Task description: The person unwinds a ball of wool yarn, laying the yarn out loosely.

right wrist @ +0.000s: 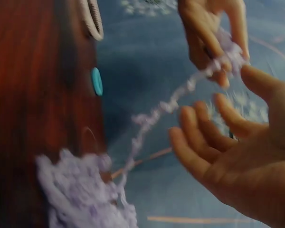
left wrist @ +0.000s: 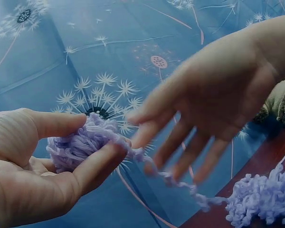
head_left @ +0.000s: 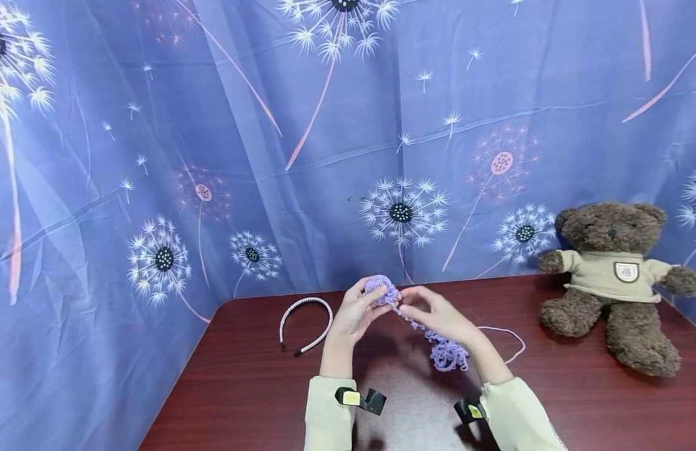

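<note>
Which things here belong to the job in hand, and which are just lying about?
Apparently in the job:
lavender yarn bundle, held in the left hand
crinkled strand near the right hand
loose yarn pile

Apparently just lying about:
white headband
teddy bear
teal ring

The left hand (left wrist: 42, 175) covers part of the purple ball (left wrist: 80, 147) it holds. From the left wrist, the right hand (left wrist: 213, 90) is blurred; I can't tell whether its fingertips touch the knotted cord (right wrist: 167, 106). The right forearm (head_left: 485, 357) hides where the looping strand (head_left: 519, 339) joins the yarn heap (head_left: 449, 354). The right wrist view crops the headband (right wrist: 92, 21). The bear's badge (head_left: 626, 271) is too small to read.
</note>
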A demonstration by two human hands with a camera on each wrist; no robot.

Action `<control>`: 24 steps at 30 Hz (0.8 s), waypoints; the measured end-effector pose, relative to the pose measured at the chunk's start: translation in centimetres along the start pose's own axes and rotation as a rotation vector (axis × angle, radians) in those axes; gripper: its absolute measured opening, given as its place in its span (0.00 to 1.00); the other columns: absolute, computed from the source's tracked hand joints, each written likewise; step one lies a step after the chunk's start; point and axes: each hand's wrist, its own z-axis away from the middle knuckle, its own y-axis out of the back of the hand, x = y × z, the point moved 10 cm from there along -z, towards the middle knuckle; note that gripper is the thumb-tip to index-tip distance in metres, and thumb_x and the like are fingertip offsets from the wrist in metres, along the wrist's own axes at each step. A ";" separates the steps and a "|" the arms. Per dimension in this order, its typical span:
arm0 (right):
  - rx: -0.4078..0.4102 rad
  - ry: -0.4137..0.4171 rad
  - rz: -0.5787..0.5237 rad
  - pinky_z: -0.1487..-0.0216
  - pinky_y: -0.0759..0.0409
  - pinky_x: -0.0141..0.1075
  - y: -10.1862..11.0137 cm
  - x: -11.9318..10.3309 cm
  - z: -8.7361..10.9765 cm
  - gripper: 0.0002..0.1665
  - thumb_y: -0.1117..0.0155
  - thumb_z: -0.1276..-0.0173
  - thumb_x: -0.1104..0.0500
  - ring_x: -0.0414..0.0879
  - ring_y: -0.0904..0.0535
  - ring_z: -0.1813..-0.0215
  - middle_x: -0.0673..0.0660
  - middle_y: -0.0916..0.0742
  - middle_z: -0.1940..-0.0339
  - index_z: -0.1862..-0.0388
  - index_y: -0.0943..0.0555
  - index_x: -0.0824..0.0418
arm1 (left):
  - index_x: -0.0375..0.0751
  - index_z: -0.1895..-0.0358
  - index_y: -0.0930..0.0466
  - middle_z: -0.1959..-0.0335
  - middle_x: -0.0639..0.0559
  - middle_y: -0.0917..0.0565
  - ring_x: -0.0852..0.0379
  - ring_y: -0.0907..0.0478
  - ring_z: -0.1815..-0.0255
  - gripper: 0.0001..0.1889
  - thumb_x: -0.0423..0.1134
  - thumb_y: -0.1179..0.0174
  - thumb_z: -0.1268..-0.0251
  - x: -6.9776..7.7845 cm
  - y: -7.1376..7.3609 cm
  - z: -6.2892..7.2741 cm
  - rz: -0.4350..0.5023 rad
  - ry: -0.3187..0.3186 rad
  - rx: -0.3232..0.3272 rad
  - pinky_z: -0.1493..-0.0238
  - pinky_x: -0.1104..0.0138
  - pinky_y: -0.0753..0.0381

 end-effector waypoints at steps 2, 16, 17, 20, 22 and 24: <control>-0.062 0.016 0.020 0.63 0.19 0.33 -1.2 -0.1 0.0 0.22 0.41 0.29 0.57 0.38 0.21 0.63 0.66 0.16 0.53 0.42 0.26 0.71 | 0.31 0.42 0.34 0.63 0.53 0.18 0.59 0.15 0.63 0.15 0.25 0.51 0.30 0.0 0.3 0.0 0.011 -0.002 0.022 0.57 0.70 0.14; 0.041 0.089 0.018 0.67 0.19 0.31 2.9 -0.9 1.0 0.15 0.45 0.27 0.61 0.37 0.20 0.68 0.42 0.17 0.73 0.53 0.18 0.72 | 0.28 0.43 0.34 0.62 0.51 0.21 0.57 0.16 0.63 0.15 0.23 0.51 0.31 0.4 2.0 0.0 -0.001 -0.028 0.097 0.51 0.59 0.14; 0.052 0.080 0.007 0.67 0.19 0.31 3.5 -0.8 1.2 0.16 0.45 0.26 0.61 0.37 0.20 0.68 0.41 0.17 0.73 0.52 0.19 0.73 | 0.27 0.43 0.34 0.62 0.51 0.21 0.57 0.16 0.64 0.15 0.24 0.50 0.31 0.4 2.1 0.0 -0.007 -0.026 0.100 0.50 0.58 0.14; 0.079 0.037 -0.021 0.63 0.17 0.30 5.2 -0.4 1.6 0.19 0.46 0.25 0.59 0.35 0.19 0.66 0.39 0.17 0.72 0.48 0.20 0.73 | 0.29 0.43 0.34 0.63 0.51 0.20 0.56 0.15 0.66 0.15 0.25 0.51 0.30 0.5 2.5 0.0 -0.023 -0.018 0.104 0.50 0.56 0.14; 0.090 0.003 -0.046 0.59 0.17 0.29 6.3 0.2 1.9 0.21 0.47 0.24 0.57 0.34 0.19 0.65 0.39 0.17 0.71 0.46 0.22 0.74 | 0.31 0.42 0.34 0.64 0.52 0.19 0.55 0.14 0.68 0.15 0.26 0.50 0.30 0.5 2.7 0.1 -0.039 -0.013 0.102 0.50 0.54 0.14; 0.105 -0.020 -0.062 0.55 0.17 0.27 7.3 0.8 2.3 0.23 0.48 0.23 0.57 0.34 0.19 0.64 0.38 0.17 0.70 0.44 0.24 0.76 | 0.32 0.42 0.34 0.65 0.53 0.18 0.56 0.14 0.69 0.15 0.27 0.50 0.30 0.6 2.8 0.1 -0.047 -0.005 0.107 0.52 0.55 0.14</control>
